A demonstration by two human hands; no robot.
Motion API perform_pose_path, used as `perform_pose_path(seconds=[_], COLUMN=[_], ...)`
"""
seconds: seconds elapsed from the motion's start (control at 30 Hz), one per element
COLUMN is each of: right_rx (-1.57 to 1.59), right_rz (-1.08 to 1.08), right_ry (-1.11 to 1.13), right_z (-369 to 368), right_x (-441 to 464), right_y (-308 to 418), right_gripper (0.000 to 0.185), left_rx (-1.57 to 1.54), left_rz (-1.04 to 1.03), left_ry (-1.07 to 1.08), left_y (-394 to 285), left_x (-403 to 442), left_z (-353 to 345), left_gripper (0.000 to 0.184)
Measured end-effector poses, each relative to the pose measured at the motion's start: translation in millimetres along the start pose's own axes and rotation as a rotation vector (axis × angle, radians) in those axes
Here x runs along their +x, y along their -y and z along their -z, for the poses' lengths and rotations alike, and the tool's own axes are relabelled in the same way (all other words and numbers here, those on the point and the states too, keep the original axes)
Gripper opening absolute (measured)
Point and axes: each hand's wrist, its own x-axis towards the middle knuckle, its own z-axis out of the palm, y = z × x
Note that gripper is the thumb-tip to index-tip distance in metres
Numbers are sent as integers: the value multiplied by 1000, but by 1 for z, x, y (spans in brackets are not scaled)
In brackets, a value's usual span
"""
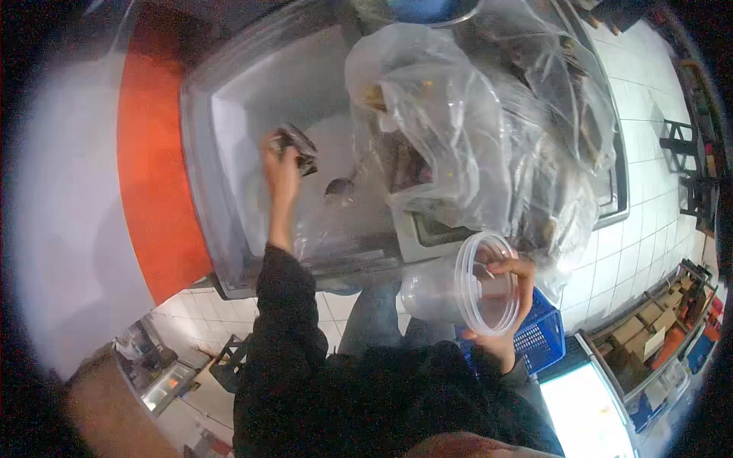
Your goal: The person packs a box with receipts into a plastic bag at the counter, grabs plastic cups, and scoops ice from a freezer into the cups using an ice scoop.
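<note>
My left hand (284, 164) reaches down into an open chest freezer (200, 168) with frosted white inner walls. Its fingers are closed on a dark, shiny plastic-wrapped packet (298, 147); what the packet contains I cannot make out. A smaller dark lump (340, 188) lies on the pale freezer floor to the right of that hand. Near my body, outside the freezer's front edge, my right hand (513, 301) grips clear plastic tubs (435, 294) by their rims. They appear stacked one inside another and lie tilted sideways, with the mouth toward the right.
Large clear plastic bags (458, 114) cover the freezer's right side. A blue plastic basket (540, 336) stands beyond my right hand. An orange and white panel (156, 175) borders the freezer at left. Shelves with cardboard boxes (641, 324) are at lower right, near a bright glowing surface (588, 412).
</note>
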Motion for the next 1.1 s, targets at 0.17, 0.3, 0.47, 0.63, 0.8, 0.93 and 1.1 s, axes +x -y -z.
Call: perform_pose_path(seconds=[0.17,0.3,0.47,0.63,0.8,0.93,1.1], right_rx=[-7,66,-48,-15,-10,-21,-392], right_rz=[-162,-150,-125,-109,-124,-56,188], right_ry=[-88,-104,-11,-52,-217,-321,-126], right_z=[28,30,49,62,80,83,78], right_x=[-22,-29,-48,-55,-53,-45,-49], right_y=[3,17,16,23,26,6,-46], right_gripper=[80,79,76,79,80,85,88], left_rx=[-52,16,-517,353,106,401,398], left_rz=[-254,-349,-93,-760,-657,-487,-494], left_ry=[474,535,645,316,298,166,180], left_y=[-153,-147,-195,-197,-176,-173,-157], left_x=[-68,-44,-44,-49,-65,-132,-159], left_z=[0,-95,-170,-217,-160,-103,-148], left_gripper=[43,38,33,38,61,86,106])
